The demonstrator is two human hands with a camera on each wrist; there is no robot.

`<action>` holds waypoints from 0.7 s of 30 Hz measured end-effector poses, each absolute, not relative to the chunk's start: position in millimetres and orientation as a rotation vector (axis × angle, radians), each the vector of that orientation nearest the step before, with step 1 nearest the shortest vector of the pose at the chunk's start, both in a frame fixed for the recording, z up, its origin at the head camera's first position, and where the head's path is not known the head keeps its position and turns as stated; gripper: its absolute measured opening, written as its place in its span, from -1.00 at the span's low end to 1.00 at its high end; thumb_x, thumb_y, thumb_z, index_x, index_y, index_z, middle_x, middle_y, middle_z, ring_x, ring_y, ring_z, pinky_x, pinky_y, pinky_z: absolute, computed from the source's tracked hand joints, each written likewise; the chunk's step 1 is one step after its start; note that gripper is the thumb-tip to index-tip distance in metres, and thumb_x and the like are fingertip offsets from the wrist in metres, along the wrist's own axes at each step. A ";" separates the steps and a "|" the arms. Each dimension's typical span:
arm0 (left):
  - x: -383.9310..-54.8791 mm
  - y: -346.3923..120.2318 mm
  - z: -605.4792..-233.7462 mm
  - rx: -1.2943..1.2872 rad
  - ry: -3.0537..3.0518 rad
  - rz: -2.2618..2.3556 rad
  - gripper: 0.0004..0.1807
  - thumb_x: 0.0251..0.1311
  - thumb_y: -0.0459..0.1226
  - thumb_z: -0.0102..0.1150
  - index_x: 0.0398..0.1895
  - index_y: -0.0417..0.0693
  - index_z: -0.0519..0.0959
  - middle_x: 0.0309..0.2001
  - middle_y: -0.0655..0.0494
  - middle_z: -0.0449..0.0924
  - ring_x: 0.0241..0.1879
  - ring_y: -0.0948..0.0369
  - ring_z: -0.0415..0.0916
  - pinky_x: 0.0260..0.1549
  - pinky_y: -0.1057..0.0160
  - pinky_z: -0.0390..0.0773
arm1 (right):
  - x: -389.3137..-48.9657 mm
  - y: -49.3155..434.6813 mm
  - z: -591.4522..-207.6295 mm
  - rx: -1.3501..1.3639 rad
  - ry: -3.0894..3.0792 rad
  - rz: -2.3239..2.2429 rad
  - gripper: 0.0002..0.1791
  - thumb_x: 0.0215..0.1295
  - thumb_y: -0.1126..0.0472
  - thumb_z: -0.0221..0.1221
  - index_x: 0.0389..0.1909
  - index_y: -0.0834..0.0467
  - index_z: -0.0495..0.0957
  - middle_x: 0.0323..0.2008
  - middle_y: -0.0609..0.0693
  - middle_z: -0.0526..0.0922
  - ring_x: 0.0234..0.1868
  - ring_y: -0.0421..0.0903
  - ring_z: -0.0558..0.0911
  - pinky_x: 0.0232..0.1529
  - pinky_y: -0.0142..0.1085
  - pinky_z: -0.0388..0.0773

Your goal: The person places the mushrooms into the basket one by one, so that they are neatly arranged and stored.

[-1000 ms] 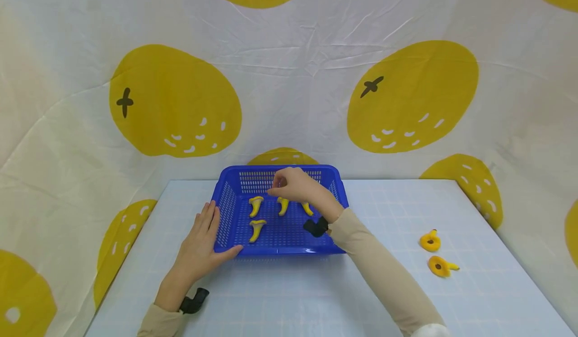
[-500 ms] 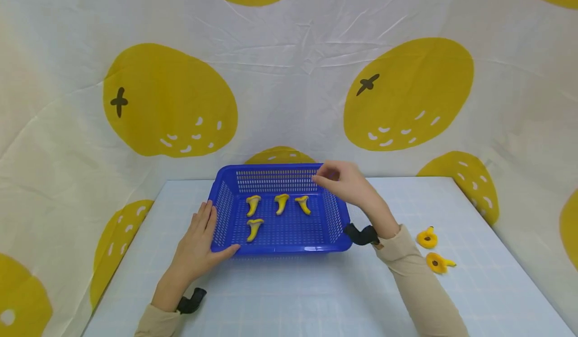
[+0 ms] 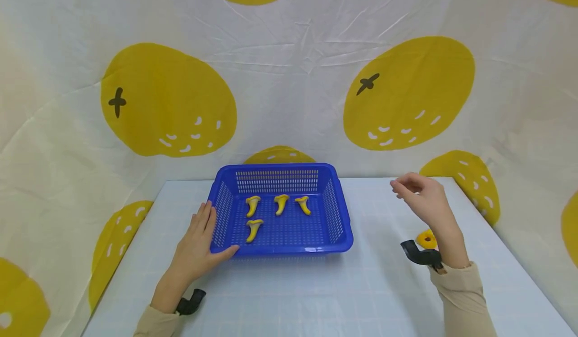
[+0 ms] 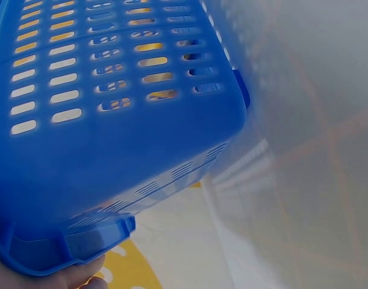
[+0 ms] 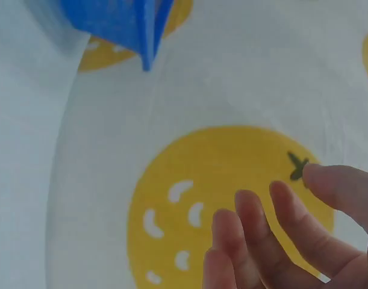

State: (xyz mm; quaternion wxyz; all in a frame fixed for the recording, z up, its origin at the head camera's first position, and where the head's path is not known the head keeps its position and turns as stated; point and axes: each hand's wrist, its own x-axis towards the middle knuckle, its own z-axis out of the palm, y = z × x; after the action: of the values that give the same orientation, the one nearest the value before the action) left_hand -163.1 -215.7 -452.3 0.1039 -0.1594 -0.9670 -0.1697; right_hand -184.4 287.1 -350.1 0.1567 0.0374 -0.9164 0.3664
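A blue plastic basket (image 3: 293, 250) with slotted walls stands at the back middle of the table. Inside lie several yellow chanterelle mushrooms (image 3: 281, 204), a row at the back and a single mushroom (image 3: 254, 230) nearer the front left. My left hand (image 3: 194, 249) rests on the basket's left front corner, fingers straight along the left rim, thumb at the front rim. Off to the basket's right, my right hand (image 3: 424, 196) is raised over the table with loosely bent fingers and nothing between them, as the right wrist view shows. Partly behind its wrist lies another chanterelle (image 3: 426, 238) on the table.
The table has a pale checked cover (image 3: 289, 297). Right behind it hangs a white cloth (image 3: 289, 101) printed with large yellow fruit. A black strap piece (image 3: 420, 254) juts from the right wrist and a similar black piece (image 3: 191, 302) from the left.
My right hand has moved from over the basket out to the right, past its right rim. Its forearm now covers one of the two mushrooms on the table. The left hand stays at the basket.
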 end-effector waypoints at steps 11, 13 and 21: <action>-162.3 -215.9 -452.2 -0.485 -2.845 -0.498 0.25 0.10 0.30 0.22 0.51 -0.44 -0.06 0.56 -0.30 -0.24 0.55 -0.12 -0.34 0.50 0.08 -0.30 | -169.1 361.1 -400.4 -0.375 -2.855 0.929 -0.45 0.44 -0.13 0.08 0.03 0.32 0.51 -0.05 0.37 0.56 -0.13 0.23 0.50 -0.23 0.03 0.57; -162.7 -215.9 -452.5 -0.486 -2.846 -0.498 0.25 0.11 0.30 0.21 0.52 -0.44 -0.07 0.56 -0.30 -0.25 0.55 -0.10 -0.36 0.50 0.09 -0.31 | -168.5 369.5 -407.5 -0.404 -2.948 0.911 -0.44 0.43 -0.12 0.10 0.04 0.35 0.48 -0.05 0.42 0.53 -0.14 0.28 0.48 -0.22 0.11 0.54; -162.6 -215.7 -452.6 -0.484 -2.836 -0.504 0.25 0.10 0.30 0.22 0.51 -0.44 -0.06 0.56 -0.31 -0.23 0.55 -0.11 -0.35 0.50 0.08 -0.31 | -166.9 374.6 -422.9 -0.517 -3.183 0.853 -0.37 0.32 -0.12 0.19 -0.02 0.43 0.41 -0.19 0.43 0.53 -0.23 0.28 0.46 -0.26 0.06 0.49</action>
State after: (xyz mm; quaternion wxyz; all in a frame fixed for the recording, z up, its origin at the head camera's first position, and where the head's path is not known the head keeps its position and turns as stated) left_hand -162.6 -215.7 -452.6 0.1101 -0.1648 -0.9650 -0.1715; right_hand -166.9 374.6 -422.9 -0.0967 -0.1542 -0.9498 0.2546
